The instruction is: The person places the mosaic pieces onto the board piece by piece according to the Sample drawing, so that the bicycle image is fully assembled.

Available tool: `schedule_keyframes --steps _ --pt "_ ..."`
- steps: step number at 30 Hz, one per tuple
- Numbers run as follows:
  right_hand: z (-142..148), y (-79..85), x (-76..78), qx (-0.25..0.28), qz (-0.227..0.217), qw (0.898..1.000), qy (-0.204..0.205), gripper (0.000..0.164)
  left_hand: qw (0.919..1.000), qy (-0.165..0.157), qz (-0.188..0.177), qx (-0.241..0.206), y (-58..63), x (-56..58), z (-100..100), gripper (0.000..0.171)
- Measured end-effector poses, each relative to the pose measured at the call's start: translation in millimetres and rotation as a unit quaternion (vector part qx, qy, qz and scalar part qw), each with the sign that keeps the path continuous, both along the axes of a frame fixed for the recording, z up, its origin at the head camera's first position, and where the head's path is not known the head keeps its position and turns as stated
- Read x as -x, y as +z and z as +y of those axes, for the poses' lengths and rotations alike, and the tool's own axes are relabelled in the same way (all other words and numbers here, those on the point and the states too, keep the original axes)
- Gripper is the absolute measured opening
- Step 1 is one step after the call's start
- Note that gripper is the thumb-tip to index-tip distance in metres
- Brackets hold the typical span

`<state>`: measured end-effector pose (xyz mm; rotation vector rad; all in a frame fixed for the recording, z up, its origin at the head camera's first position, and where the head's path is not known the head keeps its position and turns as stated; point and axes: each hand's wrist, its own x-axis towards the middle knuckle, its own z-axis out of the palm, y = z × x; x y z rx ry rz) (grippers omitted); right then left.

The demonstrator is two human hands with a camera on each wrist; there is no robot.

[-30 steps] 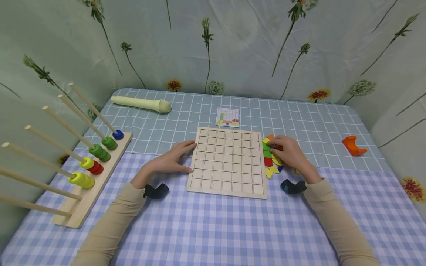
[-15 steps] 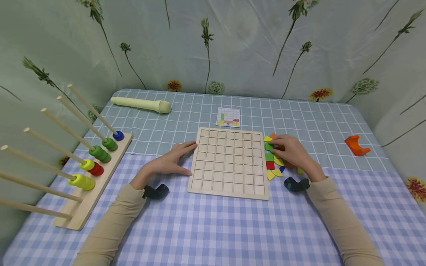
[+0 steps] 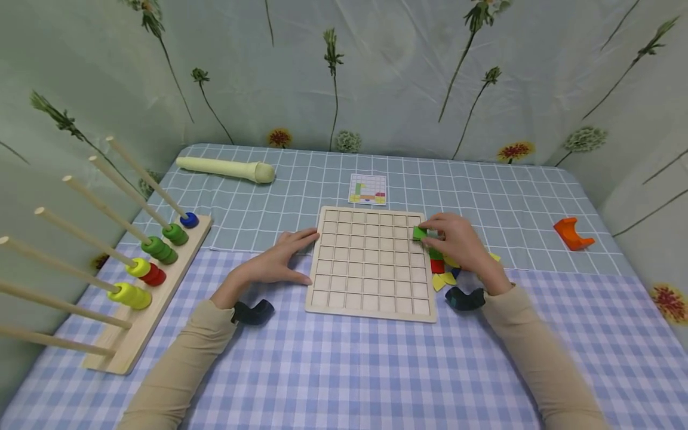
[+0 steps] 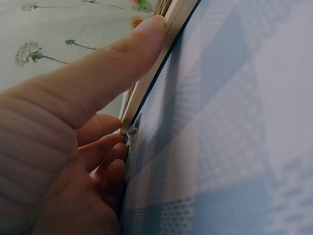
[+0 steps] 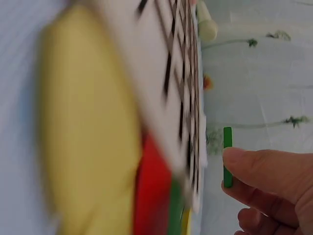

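Observation:
A wooden grid board (image 3: pixel 364 263) lies flat in the middle of the table. My left hand (image 3: pixel 274 260) rests at its left edge, fingers extended, and in the left wrist view the thumb (image 4: pixel 132 51) touches the rim. Between thumb and fingers my right hand (image 3: pixel 457 239) pinches a flat green square tile (image 3: pixel 419 233), held over the board's right edge. Seen edge-on in the right wrist view, the green tile (image 5: pixel 227 137) stands off the board. Beside the board, partly hidden under my right hand, lie loose pieces: a red tile (image 3: pixel 438 267), yellow pieces (image 3: pixel 439 281) and a blue piece (image 3: pixel 455 272).
Behind the board lies a printed pattern card (image 3: pixel 368 190). A wooden peg rack (image 3: pixel 161 292) with coloured rings stands at left. Farther back is a pale green stick (image 3: pixel 226 168) with a rounded end. An orange curved block (image 3: pixel 573 233) sits at far right.
My right hand has picked up the green tile from the pieces and moved left with it over the board's edge. My left hand has stayed at the board's left side.

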<state>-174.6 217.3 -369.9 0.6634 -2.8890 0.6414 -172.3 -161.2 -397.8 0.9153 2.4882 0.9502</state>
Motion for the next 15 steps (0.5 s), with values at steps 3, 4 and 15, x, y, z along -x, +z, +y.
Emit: schedule_keyframes --steps 3,4,15 --pt "-15 3.2 2.4 0.006 -0.002 1.0 0.009 0.026 1.0 -0.002 0.008 0.001 0.4 -1.0 2 0.095" --pt "-19 4.6 3.4 0.004 -0.003 1.0 0.012 0.026 1.0 -0.002 0.009 0.001 0.5 -1.3 3 0.095" --pt "-72 12.0 17.2 -0.021 -0.039 0.998 0.054 0.027 0.9997 0.015 0.019 0.01 1.5 -3.8 6 0.094"
